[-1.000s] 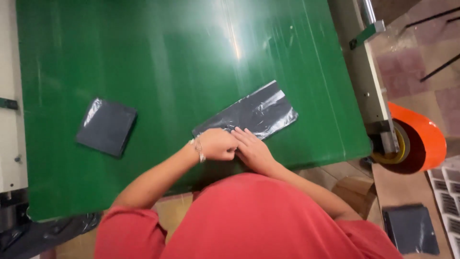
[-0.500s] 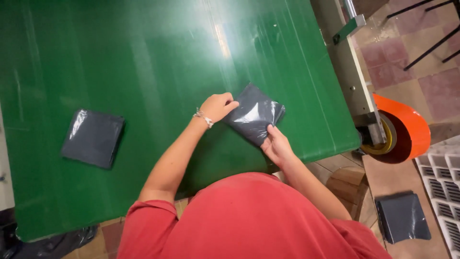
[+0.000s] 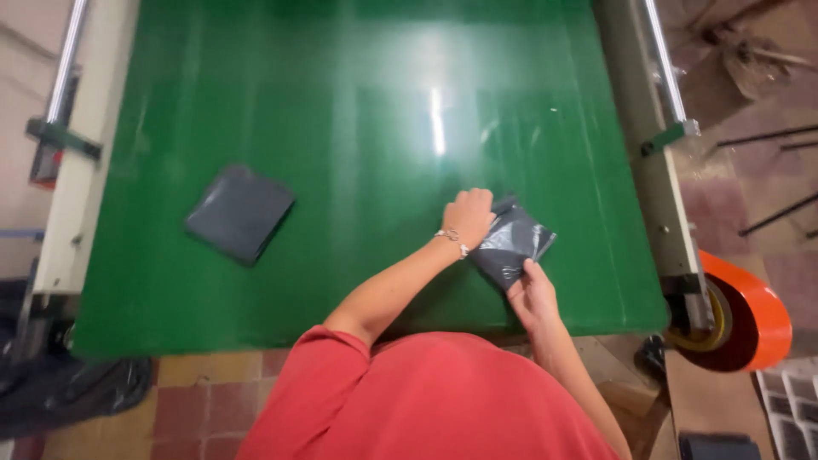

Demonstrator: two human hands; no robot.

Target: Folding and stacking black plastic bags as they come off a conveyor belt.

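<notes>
At the far left a pale metal side rail (image 3: 72, 196) runs along the edge of the wide, glossy green table surface (image 3: 358, 111), and below it a crumpled black plastic sheet (image 3: 72, 388) lies on the tiled floor. On the left part of the green surface lies a flat, square, dark grey folded plastic bag (image 3: 240, 212), turned at an angle and well apart from both hands. Further right, near the table's front edge, the left hand (image 3: 468, 217) is curled into a loose fist, knuckles up, a thin pale bracelet (image 3: 452, 239) on its wrist, and it presses down on the left edge of a second dark grey glossy plastic bag (image 3: 513, 242), which is folded into a small, tilted packet lying flat on the green surface. Just beside it, the right hand (image 3: 532, 294) comes in from the near side, its fingers (image 3: 527, 271) laid on the packet's lower corner; whether they pinch the plastic or only press it cannot be told. The person's red shirt (image 3: 426, 396) fills the bottom of the view. To the right, a second pale metal rail (image 3: 652, 170) borders the table, and at its near end sits a large roll of orange tape (image 3: 754, 319) on a holder.
</notes>
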